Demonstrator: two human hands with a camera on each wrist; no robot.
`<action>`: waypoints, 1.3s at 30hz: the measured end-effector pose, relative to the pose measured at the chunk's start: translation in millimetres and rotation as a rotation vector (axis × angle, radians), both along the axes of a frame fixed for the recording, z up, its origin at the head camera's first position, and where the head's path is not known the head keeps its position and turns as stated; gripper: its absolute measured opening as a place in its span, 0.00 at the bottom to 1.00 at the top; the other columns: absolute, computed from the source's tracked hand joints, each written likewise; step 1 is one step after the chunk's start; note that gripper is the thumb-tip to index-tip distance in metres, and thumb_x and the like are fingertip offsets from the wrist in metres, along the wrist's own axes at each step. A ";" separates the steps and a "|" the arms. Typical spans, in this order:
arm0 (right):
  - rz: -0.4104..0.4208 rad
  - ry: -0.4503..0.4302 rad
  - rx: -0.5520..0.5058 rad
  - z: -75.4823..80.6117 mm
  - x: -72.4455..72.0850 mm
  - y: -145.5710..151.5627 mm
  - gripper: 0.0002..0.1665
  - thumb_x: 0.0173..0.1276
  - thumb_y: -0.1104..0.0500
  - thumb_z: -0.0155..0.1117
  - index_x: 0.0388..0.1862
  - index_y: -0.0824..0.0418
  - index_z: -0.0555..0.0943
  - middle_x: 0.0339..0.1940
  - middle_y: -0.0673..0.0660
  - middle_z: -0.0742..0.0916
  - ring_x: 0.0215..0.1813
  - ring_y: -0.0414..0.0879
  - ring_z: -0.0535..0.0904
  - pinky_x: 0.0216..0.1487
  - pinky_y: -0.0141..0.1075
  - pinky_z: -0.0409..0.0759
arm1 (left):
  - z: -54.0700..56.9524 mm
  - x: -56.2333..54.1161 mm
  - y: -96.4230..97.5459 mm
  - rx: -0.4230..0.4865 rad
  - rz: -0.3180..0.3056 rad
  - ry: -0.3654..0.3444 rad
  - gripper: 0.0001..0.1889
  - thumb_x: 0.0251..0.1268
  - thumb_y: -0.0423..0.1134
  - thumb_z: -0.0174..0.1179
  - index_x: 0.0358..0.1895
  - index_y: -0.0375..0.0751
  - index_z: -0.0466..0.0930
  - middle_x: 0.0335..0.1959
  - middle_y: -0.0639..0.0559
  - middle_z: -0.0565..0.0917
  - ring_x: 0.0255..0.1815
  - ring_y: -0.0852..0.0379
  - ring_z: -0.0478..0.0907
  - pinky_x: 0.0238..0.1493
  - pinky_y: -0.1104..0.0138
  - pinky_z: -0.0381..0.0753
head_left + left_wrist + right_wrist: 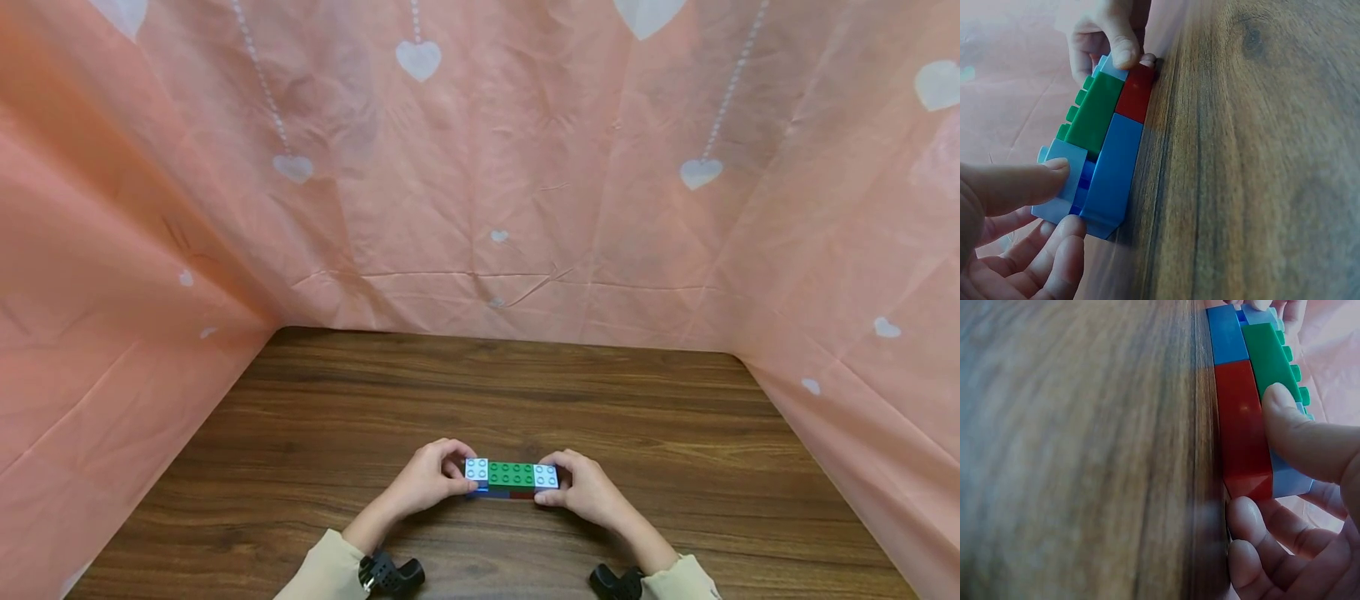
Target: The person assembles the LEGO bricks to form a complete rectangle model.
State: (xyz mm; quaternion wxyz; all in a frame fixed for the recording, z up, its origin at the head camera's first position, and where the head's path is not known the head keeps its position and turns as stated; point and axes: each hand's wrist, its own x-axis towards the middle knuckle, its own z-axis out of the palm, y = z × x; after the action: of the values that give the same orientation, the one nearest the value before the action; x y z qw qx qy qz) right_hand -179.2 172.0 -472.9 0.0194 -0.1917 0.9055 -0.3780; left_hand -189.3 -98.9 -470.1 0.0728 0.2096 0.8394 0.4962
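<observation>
My left hand (429,479) pinches a square pale-blue brick (476,468) at the left end of a small two-layer block structure. In the left wrist view, a gap with blue studs shows between that brick and the long blue brick (1115,169) below it. Beside the blue one in the bottom layer lies a red brick (1242,419). A long green brick (512,473) spans the middle of the top layer, over the joint. At the right end, my right hand (588,487) grips a second pale-blue brick (546,476), thumb on its near side, fingers around the end.
The structure sits low on a dark wood-grain table (480,392). Pink curtain with white hearts (480,183) encloses the back and both sides. Black wrist devices (392,575) are strapped at both sleeve cuffs.
</observation>
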 end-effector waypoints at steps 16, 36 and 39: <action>-0.011 -0.018 -0.023 2.2 3.4 -3.3 0.20 0.54 0.46 0.71 0.41 0.57 0.81 0.29 0.48 0.78 0.27 0.40 0.69 0.26 0.30 0.68 | 1.6 5.1 0.3 -0.017 -0.010 0.029 0.16 0.49 0.38 0.71 0.43 0.41 0.79 0.33 0.54 0.76 0.25 0.63 0.74 0.26 0.71 0.71; -0.009 -0.049 -0.043 1.4 2.1 -5.2 0.20 0.54 0.48 0.71 0.41 0.58 0.82 0.30 0.49 0.78 0.28 0.42 0.69 0.27 0.31 0.67 | -1.8 -4.1 0.6 -0.042 0.007 -0.019 0.13 0.46 0.41 0.72 0.37 0.45 0.84 0.29 0.56 0.79 0.25 0.59 0.72 0.26 0.69 0.70; -0.009 -0.052 -0.042 1.8 2.4 -4.1 0.21 0.54 0.47 0.71 0.42 0.58 0.82 0.30 0.49 0.78 0.28 0.42 0.69 0.27 0.31 0.67 | -1.3 -4.4 1.7 -0.049 0.003 -0.022 0.13 0.46 0.40 0.72 0.37 0.44 0.84 0.29 0.56 0.79 0.26 0.59 0.72 0.27 0.69 0.70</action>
State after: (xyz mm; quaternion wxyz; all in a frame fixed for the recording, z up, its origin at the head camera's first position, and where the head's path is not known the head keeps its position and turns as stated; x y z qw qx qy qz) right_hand -176.8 167.8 -471.1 0.0375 -0.1781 0.8975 -0.4017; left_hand -193.7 -97.3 -471.4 0.0864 0.2013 0.8508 0.4777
